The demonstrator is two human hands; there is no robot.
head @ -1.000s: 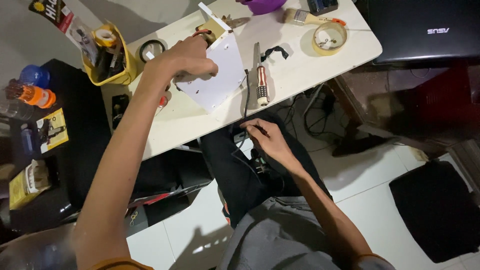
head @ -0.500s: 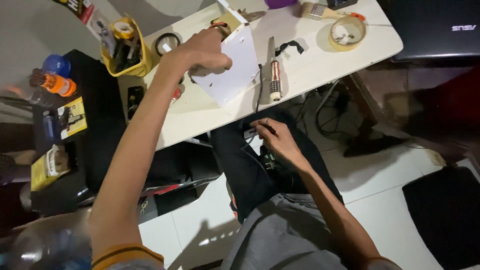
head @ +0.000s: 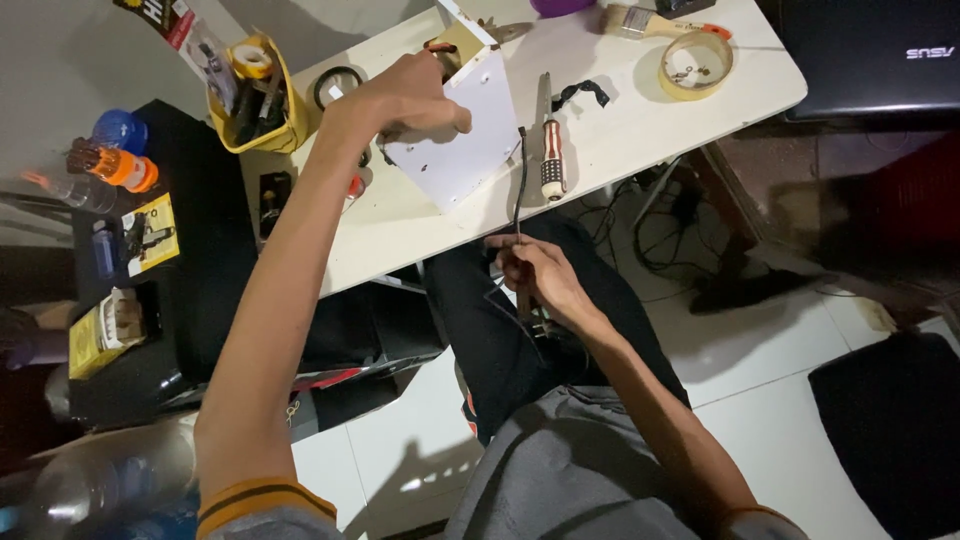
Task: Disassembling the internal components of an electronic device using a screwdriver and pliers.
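Observation:
My left hand [head: 408, 98] grips the top of a white box-like panel [head: 462, 130] with small holes, which stands tilted on the white table [head: 620, 130]. My right hand [head: 535, 277] is over my lap at the table's front edge, its fingers pinched on a thin black cable [head: 520, 185] that runs up onto the table. A screwdriver with a brown and white handle [head: 550, 150] lies just right of the panel.
A tape roll [head: 698, 64], a paintbrush [head: 650, 22] and a strip of black tape [head: 580, 93] lie on the table's right part. A yellow tool bin [head: 262, 95] stands at its left end. A black side stand [head: 150, 260] holds packages and bottles. Cables trail on the tiled floor.
The view has shifted a little. My right hand has risen from my lap toward the table edge and now pinches the black cable. My left hand keeps its hold on the panel.

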